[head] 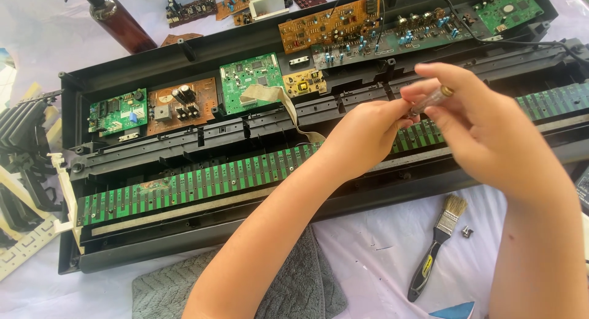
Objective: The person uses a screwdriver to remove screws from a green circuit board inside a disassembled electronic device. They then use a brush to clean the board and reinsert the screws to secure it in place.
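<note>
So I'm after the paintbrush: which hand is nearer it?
Right. The right hand is above the paintbrush, holding a small tool; the left hand is farther left.

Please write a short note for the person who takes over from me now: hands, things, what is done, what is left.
Left hand and right hand together hold a small clear-handled tool over the long green contact board. The keyboard case lies open, keys off, circuit boards exposed. The brush lies on the cloth, untouched. Done: case opened. Left: work on the contact board, it seems.
</note>
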